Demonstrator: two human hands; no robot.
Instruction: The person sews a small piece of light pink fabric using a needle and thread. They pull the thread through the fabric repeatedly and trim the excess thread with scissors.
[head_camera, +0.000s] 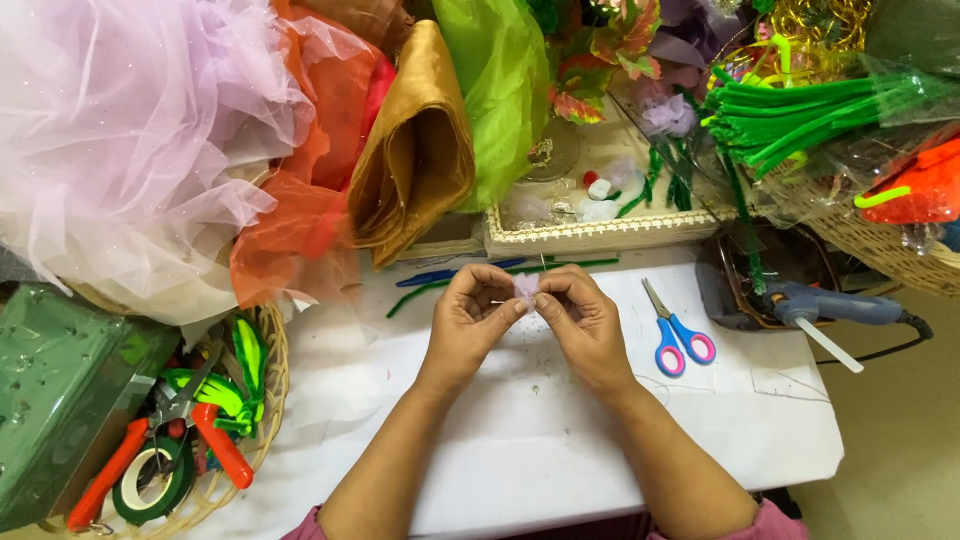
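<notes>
My left hand (466, 312) and my right hand (583, 320) meet over the white table (520, 440). Together they pinch a small lilac tuft of fabric (526, 288) between their fingertips. A thin wire or thread seems to run through the tuft, too fine to be sure. Just beyond my hands lie a green pipe cleaner (560, 266) and a blue pen-like stick (440, 275).
Blue and pink scissors (676, 335) lie right of my hands, a blue glue gun (835, 308) further right. At the left, a wicker basket (270, 400) holds orange pliers (190, 425) and tape rolls. Tulle and satin fabrics (250, 130), a beaded tray (600, 232) and green pipe cleaners (800, 110) crowd the back.
</notes>
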